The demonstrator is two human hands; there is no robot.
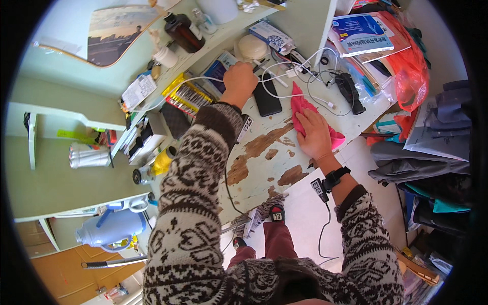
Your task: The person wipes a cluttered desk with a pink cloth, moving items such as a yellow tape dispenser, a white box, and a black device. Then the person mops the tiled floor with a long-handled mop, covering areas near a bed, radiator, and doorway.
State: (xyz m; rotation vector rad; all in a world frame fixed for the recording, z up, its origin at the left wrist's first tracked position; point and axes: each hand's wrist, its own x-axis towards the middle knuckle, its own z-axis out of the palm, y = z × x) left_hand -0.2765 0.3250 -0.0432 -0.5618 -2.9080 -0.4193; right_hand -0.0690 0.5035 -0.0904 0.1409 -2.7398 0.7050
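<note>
My left hand is closed over a white cable at the back of the worn desktop, its fingertips partly hidden. The cable runs out on both sides of the fist. Just right of that hand lies a black smartphone, flat on the desk. My right hand presses a crumpled pink cloth against the desk near its front right edge, and the cloth shows beyond the fingers and beside the palm. Looped white cables and a black folding umbrella-like object lie behind the cloth.
Yellow packets and a small box stand left of my left arm. A brown bottle is on the shelf above. Books and a red plastic bag pile up at the right. The desktop has peeling paint.
</note>
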